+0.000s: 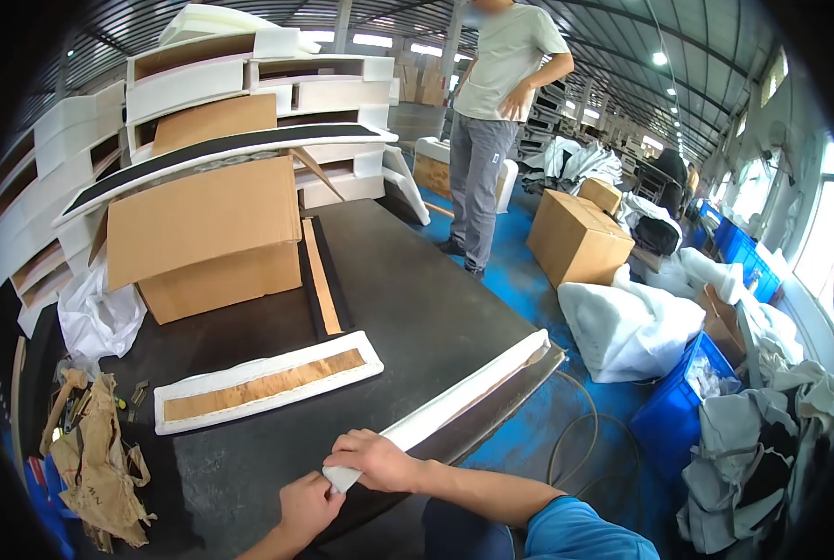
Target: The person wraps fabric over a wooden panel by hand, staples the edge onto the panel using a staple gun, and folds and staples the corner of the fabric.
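Observation:
A long, narrow white fabric-covered panel (454, 403) lies along the near right edge of the dark table (407, 271), its near end toward me. My right hand (377, 460) wraps over this near end, fingers curled on the white cover. At the corner of the same end, my left hand (308, 505) pinches the white material. Ahead of my hands lies a second white-edged panel (267, 383) with a bare wood strip showing in its middle. What the undersides of my fingers touch is hidden.
A cardboard box (221, 280) stands on the table's far left, near a crumpled brown paper bag (99, 457). White padded frames (323, 93) are stacked behind. A person (491, 121) stands beyond the table. Blue bins (673, 401) and white bundles (627, 322) line the right; a hose (575, 425) loops on the floor.

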A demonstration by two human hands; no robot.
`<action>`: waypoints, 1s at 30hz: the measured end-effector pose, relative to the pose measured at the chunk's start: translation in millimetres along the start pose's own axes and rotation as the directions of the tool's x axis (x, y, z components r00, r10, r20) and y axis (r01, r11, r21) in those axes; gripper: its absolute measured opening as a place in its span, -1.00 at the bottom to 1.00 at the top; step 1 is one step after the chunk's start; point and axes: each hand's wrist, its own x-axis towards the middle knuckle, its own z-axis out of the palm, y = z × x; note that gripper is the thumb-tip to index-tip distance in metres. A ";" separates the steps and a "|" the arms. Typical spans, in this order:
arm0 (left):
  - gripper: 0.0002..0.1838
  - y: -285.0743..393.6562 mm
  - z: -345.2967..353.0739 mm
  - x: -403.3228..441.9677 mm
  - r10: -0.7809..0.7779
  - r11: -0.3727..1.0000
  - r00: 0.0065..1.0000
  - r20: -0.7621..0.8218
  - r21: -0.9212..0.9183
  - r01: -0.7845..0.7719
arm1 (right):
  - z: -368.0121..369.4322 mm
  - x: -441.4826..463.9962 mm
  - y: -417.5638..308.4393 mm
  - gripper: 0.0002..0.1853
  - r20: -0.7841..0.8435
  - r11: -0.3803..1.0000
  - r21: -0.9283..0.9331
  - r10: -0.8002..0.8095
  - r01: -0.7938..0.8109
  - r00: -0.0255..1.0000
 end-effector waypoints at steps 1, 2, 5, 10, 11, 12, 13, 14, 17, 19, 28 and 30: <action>-0.77 4.0 -4.4 3.3 -0.117 0.993 0.993 0.010 -0.031 0.117 | -0.5 0.9 -0.1 -0.54 0.001 1.000 0.003 0.001 -0.001 1.000; -0.75 7.7 -7.3 6.1 -0.232 0.971 0.972 0.022 -0.060 0.233 | -1.7 2.4 0.3 -0.54 0.008 1.000 -0.012 0.004 -0.004 1.000; -0.64 7.9 -3.8 13.1 -0.285 0.955 0.952 -0.115 -0.118 0.272 | -5.8 4.7 -1.0 -0.55 0.039 0.999 -0.037 -0.004 0.006 0.999; -0.58 -4.6 8.9 13.4 -0.241 0.942 0.955 0.172 -0.194 0.273 | -13.5 -0.4 -5.9 -0.47 0.113 0.998 -0.041 0.052 -0.048 0.992; -0.62 -2.9 7.9 13.8 -0.233 0.939 0.958 0.167 -0.217 0.267 | -16.0 -4.6 -11.8 -0.47 0.110 0.999 -0.031 0.048 -0.045 0.993; -0.62 -1.2 6.8 13.2 -0.238 0.940 0.957 0.167 -0.207 0.270 | -26.2 -3.0 -29.0 -0.49 -0.024 0.998 -0.054 0.021 -0.022 0.999; -0.63 0.0 5.7 13.6 -0.221 0.941 0.959 0.178 -0.220 0.258 | -34.6 -4.4 -38.9 -0.51 -0.158 0.997 -0.081 -0.010 -0.003 0.987; -0.64 0.7 5.1 14.8 -0.203 0.941 0.961 0.188 -0.235 0.245 | -34.3 -18.5 -42.1 -0.51 -0.184 1.000 0.000 0.021 -0.021 0.983; -0.65 3.6 6.5 18.5 -0.168 0.951 0.969 0.183 -0.227 0.208 | 0.0 -91.4 -37.1 -0.69 -0.026 0.746 0.545 0.472 -0.384 0.881; -0.65 8.4 16.1 23.7 -0.149 0.950 0.973 0.174 -0.246 0.190 | -7.5 -101.8 -33.0 -0.62 0.186 0.263 0.807 0.737 -0.529 0.650; -0.66 51.5 60.0 43.7 0.010 0.953 0.981 0.193 -0.299 0.049 | -32.6 -101.9 -2.2 -0.55 0.137 -0.072 0.920 0.980 -0.384 0.145; -0.63 55.9 65.1 43.6 0.051 0.959 0.975 0.218 -0.284 0.013 | -34.8 -105.1 -8.5 -0.56 0.092 -0.035 0.918 0.988 -0.395 0.128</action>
